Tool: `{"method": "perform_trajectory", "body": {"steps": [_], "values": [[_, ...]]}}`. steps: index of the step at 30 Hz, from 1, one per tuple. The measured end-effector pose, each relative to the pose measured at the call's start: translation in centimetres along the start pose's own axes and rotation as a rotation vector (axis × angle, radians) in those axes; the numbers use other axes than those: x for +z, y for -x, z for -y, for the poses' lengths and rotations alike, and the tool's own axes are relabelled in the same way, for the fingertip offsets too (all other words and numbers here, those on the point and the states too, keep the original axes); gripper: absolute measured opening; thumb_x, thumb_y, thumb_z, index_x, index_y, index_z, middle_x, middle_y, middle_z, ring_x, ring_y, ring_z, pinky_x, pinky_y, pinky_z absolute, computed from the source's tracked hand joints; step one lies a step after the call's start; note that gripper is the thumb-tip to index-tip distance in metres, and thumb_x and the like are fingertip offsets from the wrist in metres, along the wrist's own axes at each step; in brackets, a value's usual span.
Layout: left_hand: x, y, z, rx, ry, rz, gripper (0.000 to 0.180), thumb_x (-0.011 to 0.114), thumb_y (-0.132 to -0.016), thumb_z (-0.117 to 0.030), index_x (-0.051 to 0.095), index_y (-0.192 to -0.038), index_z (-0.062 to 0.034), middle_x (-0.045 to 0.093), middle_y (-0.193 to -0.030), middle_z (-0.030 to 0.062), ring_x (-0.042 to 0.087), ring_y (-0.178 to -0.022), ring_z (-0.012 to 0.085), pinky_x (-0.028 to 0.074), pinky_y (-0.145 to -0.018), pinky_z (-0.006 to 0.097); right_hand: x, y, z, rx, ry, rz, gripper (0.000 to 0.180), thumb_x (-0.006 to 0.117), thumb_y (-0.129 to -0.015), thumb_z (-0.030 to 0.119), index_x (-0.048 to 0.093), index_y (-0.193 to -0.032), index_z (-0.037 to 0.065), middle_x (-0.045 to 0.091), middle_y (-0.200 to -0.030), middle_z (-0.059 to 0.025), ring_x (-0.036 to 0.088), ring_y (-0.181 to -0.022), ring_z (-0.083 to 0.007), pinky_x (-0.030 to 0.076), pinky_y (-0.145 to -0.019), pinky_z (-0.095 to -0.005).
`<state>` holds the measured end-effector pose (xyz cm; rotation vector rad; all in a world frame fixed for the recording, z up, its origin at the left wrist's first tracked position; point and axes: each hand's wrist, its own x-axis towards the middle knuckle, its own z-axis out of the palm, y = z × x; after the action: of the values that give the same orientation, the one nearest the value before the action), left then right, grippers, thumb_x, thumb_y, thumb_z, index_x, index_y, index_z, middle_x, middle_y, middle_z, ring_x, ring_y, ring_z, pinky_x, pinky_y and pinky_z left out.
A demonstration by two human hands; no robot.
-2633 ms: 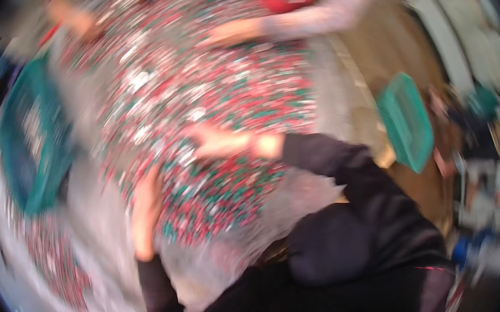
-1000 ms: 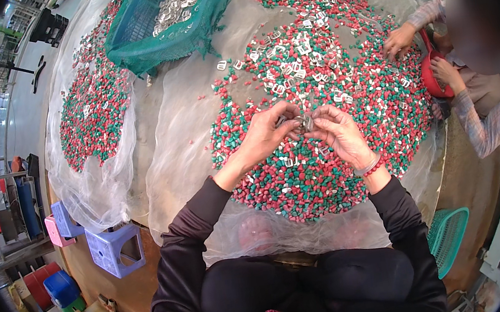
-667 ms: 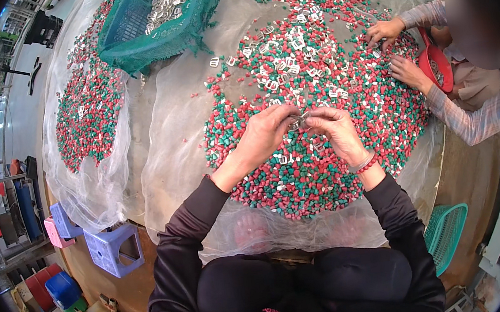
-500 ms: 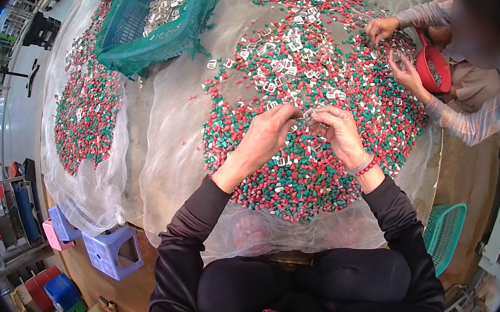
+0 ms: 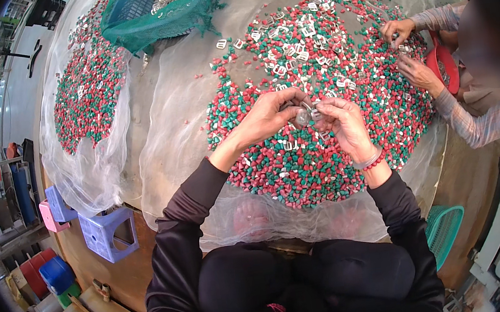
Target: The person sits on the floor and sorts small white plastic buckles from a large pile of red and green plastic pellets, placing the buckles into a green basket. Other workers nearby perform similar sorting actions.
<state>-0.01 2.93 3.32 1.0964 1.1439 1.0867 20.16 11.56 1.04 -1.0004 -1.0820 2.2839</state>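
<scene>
My left hand (image 5: 271, 116) and my right hand (image 5: 346, 125) meet above a wide spread of small red, green and white pebble-like pieces (image 5: 289, 179). Between my fingertips are small silver slotted buckles (image 5: 306, 114). The left thumb and fingers pinch at one side of them, and the right thumb and fingers at the other. Fingers partly hide the metal, so I cannot tell how many pieces each hand has. Several loose buckles (image 5: 294, 52) lie scattered on the pieces just beyond my hands.
A green basket lined with netting (image 5: 143, 29) holds more buckles at the far left. Pale mesh cloth (image 5: 169, 147) lies under the pieces. At right, a co-worker's hands (image 5: 416, 72) work beside a red scoop-like container (image 5: 444, 66). Purple stool (image 5: 108, 234) and green basket (image 5: 445, 232) flank me.
The view has shifted slightly. My hands stay together at the buckles, with the left fingers more curled over them. The co-worker's hands at right have changed position among the pieces.
</scene>
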Motion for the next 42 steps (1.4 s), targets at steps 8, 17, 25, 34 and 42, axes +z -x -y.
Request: {"method": "perform_trajectory", "body": {"steps": [8, 17, 25, 34, 42], "values": [[-2.1, 0.9, 0.3, 0.008, 0.371, -0.077, 0.028, 0.062, -0.092, -0.016, 0.055, -0.115, -0.0033, 0.061, -0.103, 0.0041, 0.060, -0.090, 0.0096, 0.053, -0.075, 0.027, -2.5, -0.4, 0.5, 0.066, -0.352, 0.144, 0.030, 0.056, -0.089, 0.016, 0.055, -0.113, -0.001, 0.062, -0.095, -0.0095, 0.061, -0.081, -0.0199, 0.050, -0.067, -0.0317], [0.1, -1.0, 0.9, 0.309, -0.532, -0.198, 0.022, 0.070, -0.084, -0.015, 0.065, -0.104, -0.0051, 0.062, -0.082, 0.0055, 0.060, -0.071, 0.0117, 0.049, -0.062, 0.028, 1.1, -1.7, -0.8, 0.071, -0.158, 0.099, 0.021, 0.063, -0.089, 0.004, 0.059, -0.110, 0.002, 0.065, -0.092, -0.0054, 0.063, -0.074, -0.0131, 0.049, -0.060, -0.0217], [-1.2, 0.2, -0.4, -0.061, 0.139, 0.281, 0.019, 0.065, -0.088, -0.007, 0.065, -0.106, -0.0016, 0.065, -0.092, 0.0020, 0.059, -0.072, 0.0074, 0.049, -0.059, 0.023, 0.2, 0.5, 0.5, 0.200, -0.215, 0.342, 0.021, 0.064, -0.086, 0.001, 0.062, -0.107, 0.000, 0.067, -0.097, -0.0110, 0.068, -0.084, -0.0197, 0.056, -0.067, -0.0271], [2.4, 1.0, -0.9, 0.413, -0.341, 0.218, 0.013, 0.062, -0.089, -0.012, 0.062, -0.100, -0.0046, 0.062, -0.092, 0.0059, 0.065, -0.083, 0.0206, 0.054, -0.063, 0.030, -1.7, -0.9, -0.4, 0.103, -0.270, -0.076, 0.020, 0.053, -0.091, 0.007, 0.055, -0.110, 0.000, 0.063, -0.096, -0.0113, 0.065, -0.085, -0.0225, 0.056, -0.072, -0.0334], [0.7, 3.2, 5.6, -0.212, -0.039, 0.314, 0.030, 0.070, -0.087, -0.029, 0.053, -0.085, -0.0047, 0.052, -0.069, -0.0002, 0.052, -0.064, 0.0090, 0.044, -0.054, 0.024, -5.8, 0.7, -1.7, -0.041, 1.125, 0.113, 0.020, 0.063, -0.087, 0.023, 0.060, -0.095, 0.005, 0.062, -0.068, -0.0055, 0.061, -0.060, -0.0184, 0.047, -0.054, -0.0331]]}}
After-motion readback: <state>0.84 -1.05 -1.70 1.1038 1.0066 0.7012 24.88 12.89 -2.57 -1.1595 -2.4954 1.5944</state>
